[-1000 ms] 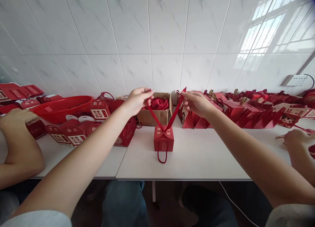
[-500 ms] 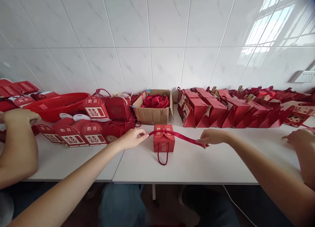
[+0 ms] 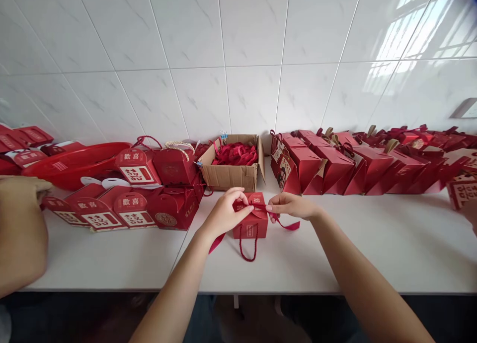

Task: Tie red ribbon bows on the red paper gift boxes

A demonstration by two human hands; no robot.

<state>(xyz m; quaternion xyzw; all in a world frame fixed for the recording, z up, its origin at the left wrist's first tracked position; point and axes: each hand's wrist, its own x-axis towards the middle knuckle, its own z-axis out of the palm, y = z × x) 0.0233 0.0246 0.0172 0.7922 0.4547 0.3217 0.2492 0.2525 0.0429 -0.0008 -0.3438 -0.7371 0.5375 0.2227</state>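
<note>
A small red box (image 3: 242, 229) stands on the white table, its dark red cord handle (image 3: 248, 258) hanging down the front. Over its top, my left hand (image 3: 227, 214) pinches a red ribbon at the middle of the lid. Just to the right, my right hand (image 3: 290, 206) is closed on the same ribbon (image 3: 292, 227), whose end trails right. Another ribbon end hangs below my left hand. The fingertips of both hands are close together above the box.
Behind the box is a cardboard carton (image 3: 231, 176) of red ribbons. Red gift boxes (image 3: 136, 209) and a red basin (image 3: 74, 167) are at left; a row of red boxes (image 3: 337, 169) lines the right. Another person's arm (image 3: 22, 234) is at far left, a hand at far right.
Both hands have come inward from the stretched ribbon ends to the lid's middle. The other person's hand at right has moved toward the frame edge. The view has shifted slightly.
</note>
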